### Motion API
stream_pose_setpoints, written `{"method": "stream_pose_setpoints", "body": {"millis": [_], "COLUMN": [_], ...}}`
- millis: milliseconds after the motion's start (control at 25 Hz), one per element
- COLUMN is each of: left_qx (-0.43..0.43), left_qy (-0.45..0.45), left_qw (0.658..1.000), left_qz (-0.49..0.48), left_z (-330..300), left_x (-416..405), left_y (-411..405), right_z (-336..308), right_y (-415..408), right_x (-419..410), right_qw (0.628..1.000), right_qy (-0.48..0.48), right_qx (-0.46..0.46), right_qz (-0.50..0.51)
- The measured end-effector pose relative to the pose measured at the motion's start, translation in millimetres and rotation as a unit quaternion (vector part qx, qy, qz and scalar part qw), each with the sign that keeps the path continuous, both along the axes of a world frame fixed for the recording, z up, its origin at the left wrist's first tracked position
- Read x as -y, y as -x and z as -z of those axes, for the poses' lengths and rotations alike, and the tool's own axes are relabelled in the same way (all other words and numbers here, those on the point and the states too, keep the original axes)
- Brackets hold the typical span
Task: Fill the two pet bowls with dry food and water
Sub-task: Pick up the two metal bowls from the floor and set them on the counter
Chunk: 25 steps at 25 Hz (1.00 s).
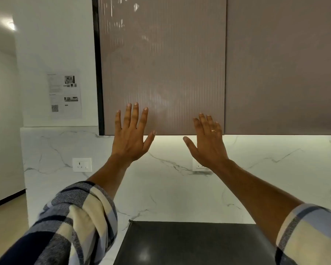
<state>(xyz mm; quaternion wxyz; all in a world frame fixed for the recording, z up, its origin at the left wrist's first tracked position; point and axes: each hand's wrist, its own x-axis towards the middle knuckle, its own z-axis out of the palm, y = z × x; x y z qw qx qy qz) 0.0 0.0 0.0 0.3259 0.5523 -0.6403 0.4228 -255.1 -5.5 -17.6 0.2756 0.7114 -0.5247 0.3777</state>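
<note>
Rolled plaid sleeves, one at the lower left (pixel 69 224) and one at the lower right (pixel 311 234), sit closest to the lens, checked in navy, pale blue and cream, with bare forearms reaching up and away from them. Between the arms, at the bottom edge, lies a dark glossy surface (pixel 195 243) set against white marble-look countertop and backsplash (pixel 275 169) with grey veining. Both hands are raised with their backs to the camera toward the lower part of a taupe ribbed cabinet door (pixel 162 64). On the left hand (pixel 131 134) all fingers are spread wide and straight, holding nothing, the fingertips lying over the door's bottom strip; whether they touch it cannot be told. The right hand (pixel 208 142) is likewise flat and empty, fingers closer together, thumb splayed toward the left, with a gold ring (pixel 213 131) on one finger; it sits near the door's lower right corner, beside the seam with a second taupe door (pixel 283 64). A lit strip glows beneath the cabinets. One wall socket (pixel 82 164) shows left of the left forearm, and another (pixel 200 166) is partly hidden behind the right wrist. A printed sheet (pixel 64 94) with small photos and a QR code is fixed to the white wall at left. Neither pet bowl, nor any food or water, appears anywhere in view.
</note>
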Motion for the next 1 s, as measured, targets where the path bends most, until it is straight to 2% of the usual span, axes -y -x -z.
{"method": "stream_pose_setpoints", "body": {"millis": [240,640,800,1000], "left_qx": [0.008,0.02,0.013,0.006], "left_qy": [0.03,0.015,0.006,-0.029], "left_qw": [0.999,0.998,0.997,0.997], "left_qz": [-0.021,-0.055,-0.073,-0.078], "left_z": [2,6,21,64], "left_x": [9,28,46,80], "left_y": [-73,-265,-331,-391], "right_z": [2,11,21,56], "right_y": [-77,-296,-379,-442], "right_x": [18,34,46,89], "right_qw": [0.999,0.997,0.992,0.987], "right_qy": [0.039,0.032,0.035,0.026], "right_qx": [-0.007,0.025,-0.001,-0.028], "right_qz": [0.0,-0.07,-0.117,-0.157]}}
